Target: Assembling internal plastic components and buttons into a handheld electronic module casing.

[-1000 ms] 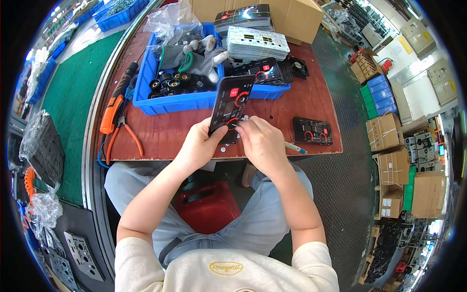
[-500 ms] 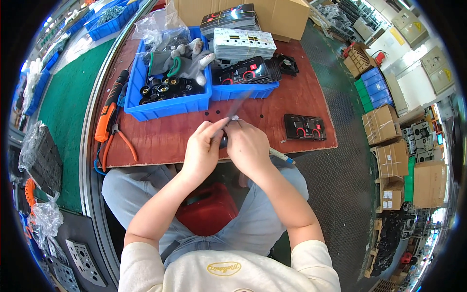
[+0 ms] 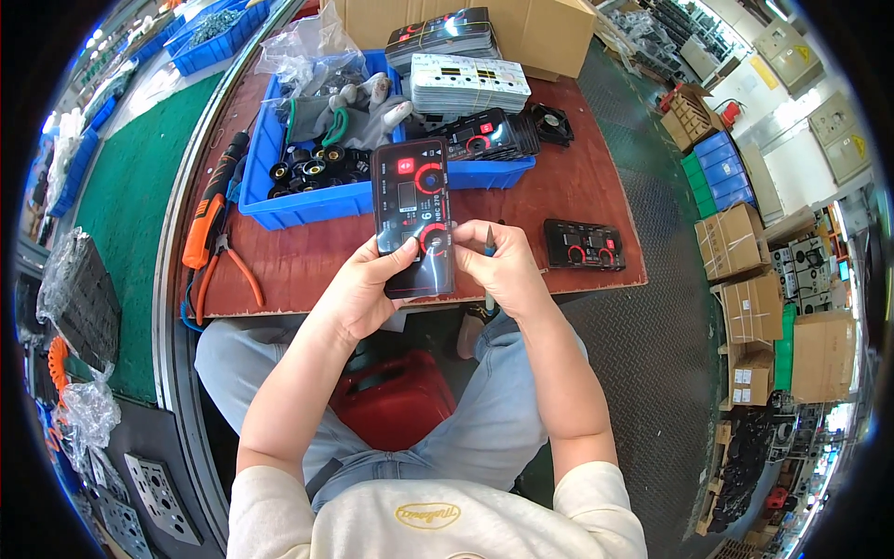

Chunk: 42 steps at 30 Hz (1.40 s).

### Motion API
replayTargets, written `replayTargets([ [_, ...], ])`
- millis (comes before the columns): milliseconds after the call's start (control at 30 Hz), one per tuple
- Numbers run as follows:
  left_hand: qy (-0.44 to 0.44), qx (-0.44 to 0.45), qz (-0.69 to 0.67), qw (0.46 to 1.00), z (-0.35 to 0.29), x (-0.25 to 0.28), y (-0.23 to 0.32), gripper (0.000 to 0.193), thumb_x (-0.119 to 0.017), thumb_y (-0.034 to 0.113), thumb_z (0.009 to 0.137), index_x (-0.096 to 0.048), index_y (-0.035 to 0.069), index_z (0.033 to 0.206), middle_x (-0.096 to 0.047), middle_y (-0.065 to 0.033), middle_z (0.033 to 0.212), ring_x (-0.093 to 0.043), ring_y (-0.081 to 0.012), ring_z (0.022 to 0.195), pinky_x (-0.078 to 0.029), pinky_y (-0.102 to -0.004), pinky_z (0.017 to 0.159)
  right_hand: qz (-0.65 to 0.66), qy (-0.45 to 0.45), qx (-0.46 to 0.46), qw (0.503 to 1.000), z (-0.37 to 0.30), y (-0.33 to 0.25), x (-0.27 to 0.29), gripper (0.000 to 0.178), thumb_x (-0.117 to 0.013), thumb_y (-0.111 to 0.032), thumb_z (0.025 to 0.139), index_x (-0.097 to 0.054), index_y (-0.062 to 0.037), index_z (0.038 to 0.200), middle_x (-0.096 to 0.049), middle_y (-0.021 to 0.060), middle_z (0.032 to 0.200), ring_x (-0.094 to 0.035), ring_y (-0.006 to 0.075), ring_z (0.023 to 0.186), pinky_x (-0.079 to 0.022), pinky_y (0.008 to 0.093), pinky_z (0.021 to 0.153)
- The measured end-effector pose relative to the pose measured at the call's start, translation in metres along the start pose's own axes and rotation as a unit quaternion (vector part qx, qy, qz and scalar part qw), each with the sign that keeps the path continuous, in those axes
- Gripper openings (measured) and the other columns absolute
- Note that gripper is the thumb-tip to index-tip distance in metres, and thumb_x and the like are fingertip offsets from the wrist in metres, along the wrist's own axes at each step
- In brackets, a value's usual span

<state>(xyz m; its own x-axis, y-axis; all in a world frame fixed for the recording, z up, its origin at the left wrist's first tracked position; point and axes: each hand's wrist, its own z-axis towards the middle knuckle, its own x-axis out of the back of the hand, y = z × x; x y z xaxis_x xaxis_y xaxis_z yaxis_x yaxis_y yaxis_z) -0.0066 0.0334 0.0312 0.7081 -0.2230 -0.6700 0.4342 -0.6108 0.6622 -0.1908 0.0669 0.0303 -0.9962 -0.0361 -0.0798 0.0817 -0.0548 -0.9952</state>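
Observation:
I hold a black control panel (image 3: 413, 210) with red rings and a small display upright, its printed face toward me, over the front edge of the brown table (image 3: 307, 265). My left hand (image 3: 365, 289) grips its lower left edge, thumb on the face. My right hand (image 3: 503, 265) holds the lower right edge and also pinches a thin screwdriver (image 3: 489, 244) that points up past the fingers. A second black panel (image 3: 583, 245) lies flat on the table to the right.
A blue bin (image 3: 317, 200) with black knobs, gloves and more panels stands behind. An orange power screwdriver (image 3: 209, 210) and orange-handled pliers (image 3: 228, 265) lie at left. A cardboard box (image 3: 549, 28) stands at the back. Stacked cartons (image 3: 745, 279) line the floor at right.
The panel was edge-on between both hands half a second ago; now it is turned and raised with its printed face toward me.

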Motion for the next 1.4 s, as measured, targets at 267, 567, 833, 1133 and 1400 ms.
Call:
replayTargets([
  [267,0.02,-0.191,0.272,0.943,0.009,-0.002,0.04,0.026,-0.062,0.012,0.09,-0.058,0.003,0.114,-0.064,-0.0038,0.104,-0.06,-0.0111,0.092,-0.05,-0.0283,0.082,-0.408,0.05,0.024,0.911,0.01,0.022,-0.002,0.013,-0.065,-0.011,0.083,-0.068,0.0004,0.089,-0.068,0.0149,0.086,-0.065,0.0237,0.074,-0.049,0.0343,0.068],
  [567,-0.068,-0.221,0.717,0.657,0.101,-0.059,0.118,0.035,-0.065,0.007,0.085,-0.05,-0.001,0.116,-0.062,-0.0068,0.088,-0.056,-0.0132,0.085,-0.047,-0.0284,0.078,-0.504,0.074,0.058,0.859,0.015,0.035,-0.015,0.013,-0.061,-0.014,0.085,-0.06,-0.0025,0.091,-0.063,0.0151,0.092,-0.061,0.0374,0.082,-0.049,0.0469,0.071],
  [833,-0.113,-0.254,0.811,0.515,0.172,-0.051,0.122,0.047,-0.071,0.014,0.077,-0.053,-0.002,0.118,-0.065,-0.0226,0.102,-0.061,-0.0349,0.102,-0.047,-0.0391,0.086,-0.516,0.035,0.119,0.848,0.011,0.049,-0.025,0.013,-0.056,-0.005,0.082,-0.06,-0.0073,0.095,-0.057,0.0111,0.092,-0.062,0.0334,0.074,-0.05,0.0436,0.063],
  [1133,-0.138,-0.107,0.843,0.509,0.166,-0.062,0.127,0.043,-0.045,0.023,0.088,-0.044,-0.007,0.119,-0.058,-0.0295,0.114,-0.056,-0.042,0.108,-0.045,-0.0443,0.088,-0.479,0.033,0.138,0.866,0.004,0.034,-0.026,0.014,-0.057,-0.003,0.081,-0.056,-0.0059,0.095,-0.055,0.0101,0.092,-0.061,0.031,0.072,-0.05,0.0419,0.061],
  [1400,0.036,-0.183,0.969,0.162,0.174,-0.063,0.076,0.017,-0.055,0.013,0.082,-0.064,0.005,0.094,-0.07,-0.0149,0.093,-0.069,-0.0265,0.086,-0.055,-0.0361,0.07,-0.527,0.069,0.129,0.837,-0.001,0.03,-0.015,0.013,-0.06,-0.007,0.078,-0.053,-0.003,0.088,-0.055,0.0136,0.087,-0.061,0.0315,0.068,-0.05,0.0408,0.056],
])
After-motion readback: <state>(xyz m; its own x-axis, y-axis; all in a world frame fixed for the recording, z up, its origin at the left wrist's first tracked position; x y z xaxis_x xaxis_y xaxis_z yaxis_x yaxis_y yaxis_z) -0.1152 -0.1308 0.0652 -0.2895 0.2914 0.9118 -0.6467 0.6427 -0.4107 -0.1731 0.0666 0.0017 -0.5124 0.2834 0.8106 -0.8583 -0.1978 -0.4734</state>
